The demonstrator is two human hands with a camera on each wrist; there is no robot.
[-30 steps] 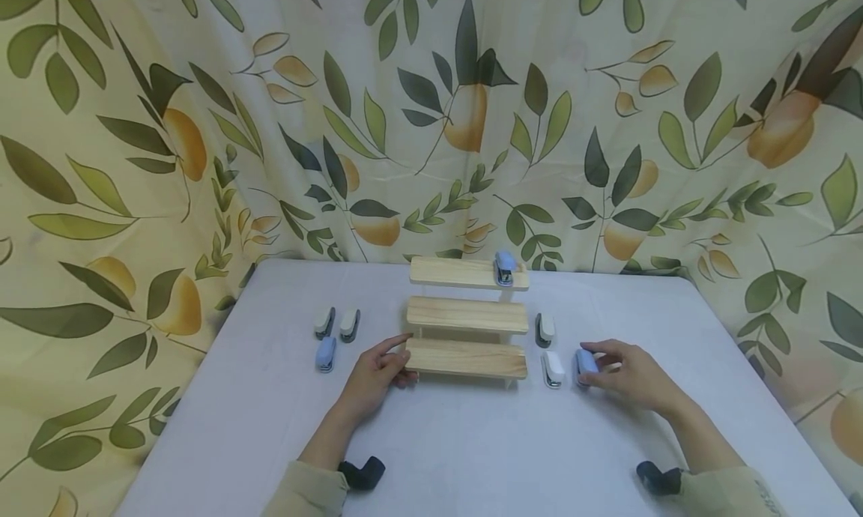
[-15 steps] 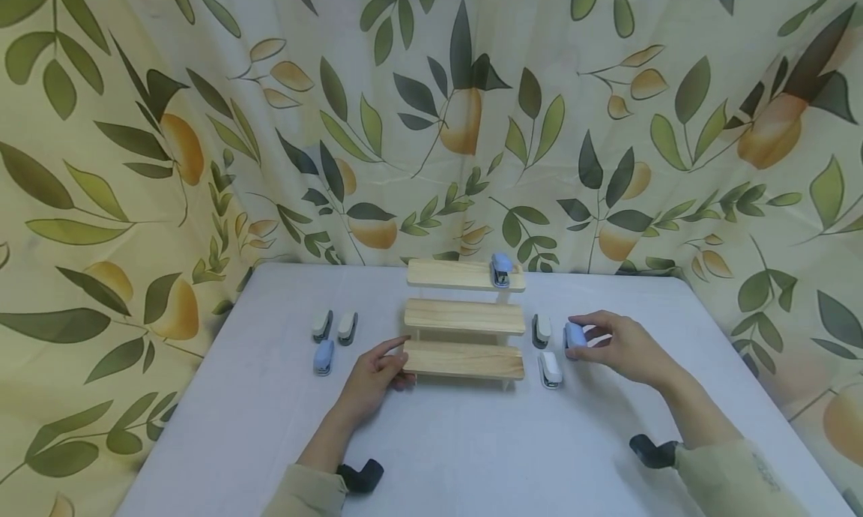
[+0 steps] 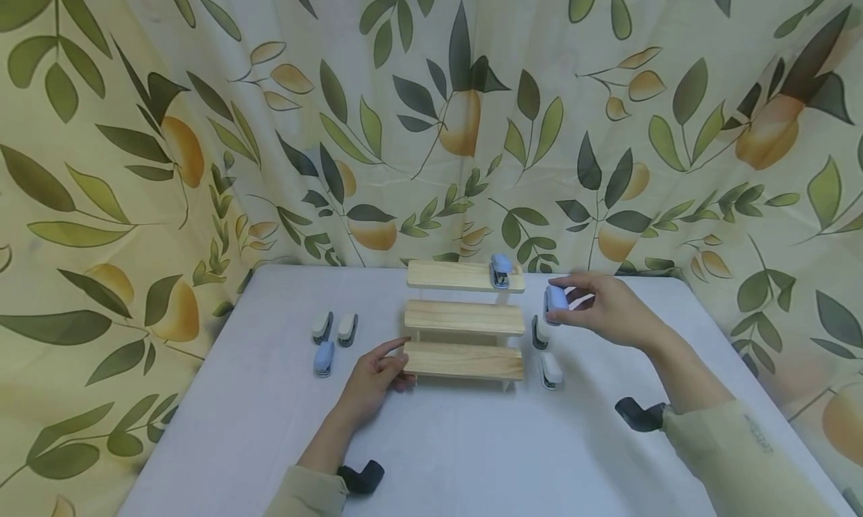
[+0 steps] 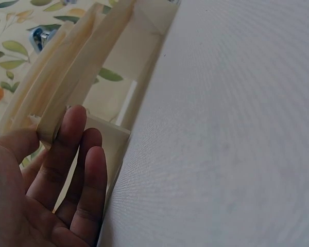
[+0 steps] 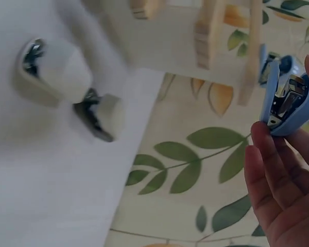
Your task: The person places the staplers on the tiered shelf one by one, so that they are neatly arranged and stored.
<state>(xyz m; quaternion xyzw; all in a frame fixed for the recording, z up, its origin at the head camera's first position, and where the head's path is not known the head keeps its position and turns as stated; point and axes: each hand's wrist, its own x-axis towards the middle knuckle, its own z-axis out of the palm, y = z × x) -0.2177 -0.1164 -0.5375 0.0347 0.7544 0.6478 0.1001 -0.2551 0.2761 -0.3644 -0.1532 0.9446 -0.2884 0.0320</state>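
Observation:
My right hand (image 3: 610, 311) pinches a light-blue mini stapler (image 3: 556, 305) between thumb and fingers, raised above the table right of a three-tier wooden stand (image 3: 465, 361). In the right wrist view this stapler (image 5: 301, 109) shows its metal inside. My left hand (image 3: 369, 381) grips the left end of the stand's lowest board, thumb on one side and fingers on the other in the left wrist view. Another blue stapler (image 3: 500, 270) stands at the right end of the top board. Two white staplers, one nearer (image 3: 550, 370) and one farther (image 3: 540, 333), stand right of the stand.
Left of the stand, two white staplers, one outer (image 3: 322, 327) and one inner (image 3: 347, 329), stand behind a blue stapler (image 3: 323, 358). A white cloth covers the table (image 3: 485, 449). A leaf-and-fruit patterned curtain (image 3: 431, 127) hangs behind.
My right hand has lifted the blue stapler off the table and carried it up, back and slightly left toward the stand. My left hand keeps its place on the lowest board.

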